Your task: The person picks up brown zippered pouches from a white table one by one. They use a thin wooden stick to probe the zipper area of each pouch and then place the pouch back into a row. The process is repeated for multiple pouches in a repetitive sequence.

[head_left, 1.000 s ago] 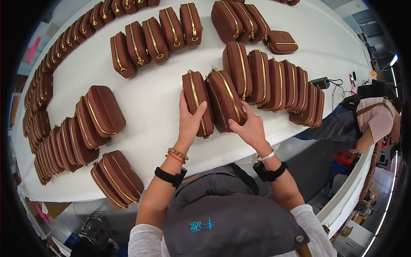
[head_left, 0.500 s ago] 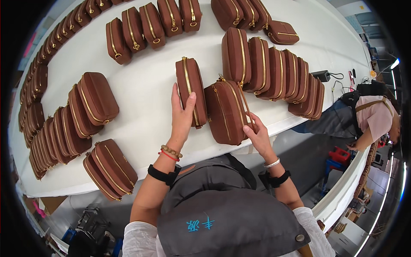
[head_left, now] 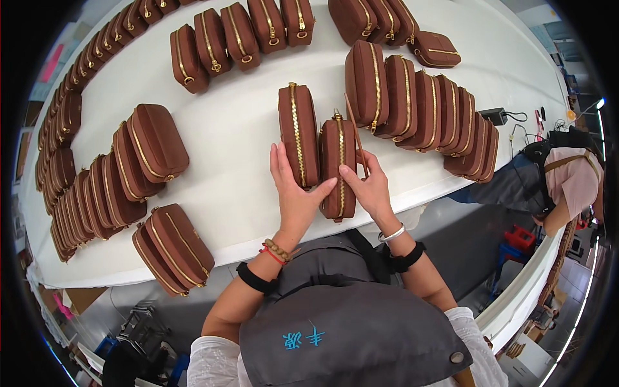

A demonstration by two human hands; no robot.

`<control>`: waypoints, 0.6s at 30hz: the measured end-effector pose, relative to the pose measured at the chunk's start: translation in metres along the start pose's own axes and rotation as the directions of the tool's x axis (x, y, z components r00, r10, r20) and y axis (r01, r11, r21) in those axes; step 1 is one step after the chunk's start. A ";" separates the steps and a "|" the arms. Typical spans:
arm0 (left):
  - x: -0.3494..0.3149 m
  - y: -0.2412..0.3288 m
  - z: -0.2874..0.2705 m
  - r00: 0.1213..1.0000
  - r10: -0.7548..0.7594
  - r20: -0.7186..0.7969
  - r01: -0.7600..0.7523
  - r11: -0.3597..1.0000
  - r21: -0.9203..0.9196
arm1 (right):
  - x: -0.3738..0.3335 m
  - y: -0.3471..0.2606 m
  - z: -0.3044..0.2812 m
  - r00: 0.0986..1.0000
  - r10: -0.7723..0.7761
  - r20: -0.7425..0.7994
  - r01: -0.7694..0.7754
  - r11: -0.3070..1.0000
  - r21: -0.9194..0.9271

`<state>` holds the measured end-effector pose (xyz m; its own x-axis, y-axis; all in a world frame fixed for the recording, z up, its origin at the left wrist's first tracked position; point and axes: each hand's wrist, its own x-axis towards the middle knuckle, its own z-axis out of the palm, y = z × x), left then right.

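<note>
Two brown zip bags stand side by side on the white table, gold zips facing up. My left hand is around the near end of the left zip bag, fingers along its outer side. Its thumb stretches across to the edge of the right zip bag. That bag is in my right hand, thumb on top near the zip and fingers down its right side, partly hidden. A thin brown strap sticks up between those fingers and the bag.
A slanting row of brown bags stands close on the right. More bags line the far side and the left, with a pair near the front edge. A black adapter and a co-worker are at the right.
The right bag has been turned from its broad side to zip up, beside the left bag. My left hand has slid nearer, its thumb now reaching the right bag. The view has shifted slightly.
</note>
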<state>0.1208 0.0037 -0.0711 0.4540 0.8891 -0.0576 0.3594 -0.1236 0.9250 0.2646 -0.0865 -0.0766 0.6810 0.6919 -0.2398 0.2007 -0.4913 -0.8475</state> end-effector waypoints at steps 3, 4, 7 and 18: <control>-0.004 0.004 0.005 1.000 -0.016 -0.025 0.017 1.000 0.021 | 0.000 -0.001 0.001 1.000 -0.011 -0.006 0.011 1.000 0.008; -0.003 0.007 0.006 0.999 -0.024 -0.026 0.024 1.000 0.006 | -0.001 -0.005 0.004 0.999 -0.027 -0.019 0.027 1.000 -0.002; -0.003 0.010 0.008 0.998 -0.062 -0.016 0.062 0.998 -0.034 | -0.003 -0.010 0.002 1.000 -0.023 -0.021 0.022 1.000 -0.022; 0.000 -0.002 0.003 0.999 -0.022 0.026 0.025 0.994 -0.105 | 0.019 -0.028 0.012 0.997 -0.050 -0.057 0.047 0.997 -0.062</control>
<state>0.1223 0.0026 -0.0738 0.4668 0.8800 -0.0878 0.2829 -0.0546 0.9576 0.2637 -0.0532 -0.0633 0.7089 0.6845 -0.1698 0.2757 -0.4906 -0.8266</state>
